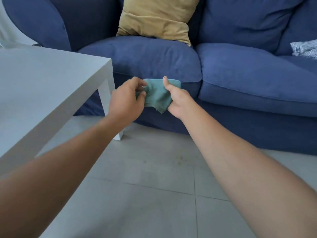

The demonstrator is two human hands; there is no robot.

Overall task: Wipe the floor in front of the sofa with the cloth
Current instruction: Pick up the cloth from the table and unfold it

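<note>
A small teal-green cloth [158,95] hangs in the air between both hands, in front of the blue sofa [240,74] and well above the floor. My left hand [127,102] pinches its left edge with the fingertips. My right hand [178,100] grips its right side, thumb up on top of the fabric. The cloth is bunched, with a corner dangling below. The grey tiled floor [154,177] in front of the sofa shows faint dark specks near the middle.
A white low table [42,86] fills the left side, its leg [109,107] standing on the tiles close to my left hand. A mustard cushion [156,19] leans on the sofa back. A patterned white fabric [305,48] lies at the sofa's right edge.
</note>
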